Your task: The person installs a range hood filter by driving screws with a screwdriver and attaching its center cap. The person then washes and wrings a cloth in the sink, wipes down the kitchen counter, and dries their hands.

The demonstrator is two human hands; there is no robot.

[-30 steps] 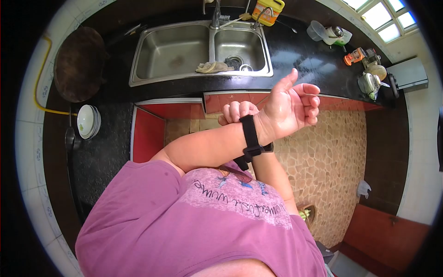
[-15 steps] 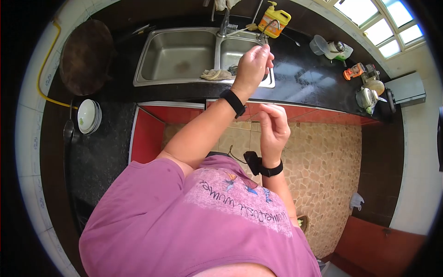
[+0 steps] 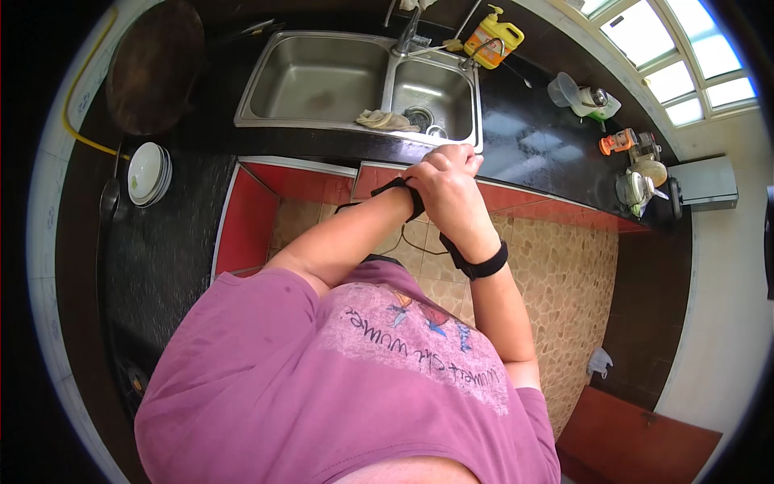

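Observation:
My right hand point(image 3: 453, 198) lies across my left wrist, its fingers bent over the black wristband point(image 3: 414, 202) there. Beyond it, my left hand point(image 3: 463, 153) shows only in part, just in front of the sink's near edge. Its fingers are mostly covered by the right hand, so their pose is unclear. Another black band point(image 3: 486, 262) circles my right wrist. A thin dark cord point(image 3: 419, 246) hangs below the arms. Ahead is the double steel sink point(image 3: 379, 127), with a crumpled pale cloth point(image 3: 387, 121) on its near rim.
A yellow pump jug point(image 3: 493, 40) stands behind the sink by the faucet point(image 3: 407, 32). Stacked white bowls point(image 3: 147, 176) sit on the left counter, near a large round dark board point(image 3: 156, 68). A clear plastic tub point(image 3: 562, 89) and an orange-topped jar point(image 3: 617, 142) are at right.
My right hand has moved up and left onto my left wrist. My left hand has drawn back from over the small basin, uncovering its drain. The view has shifted slightly.

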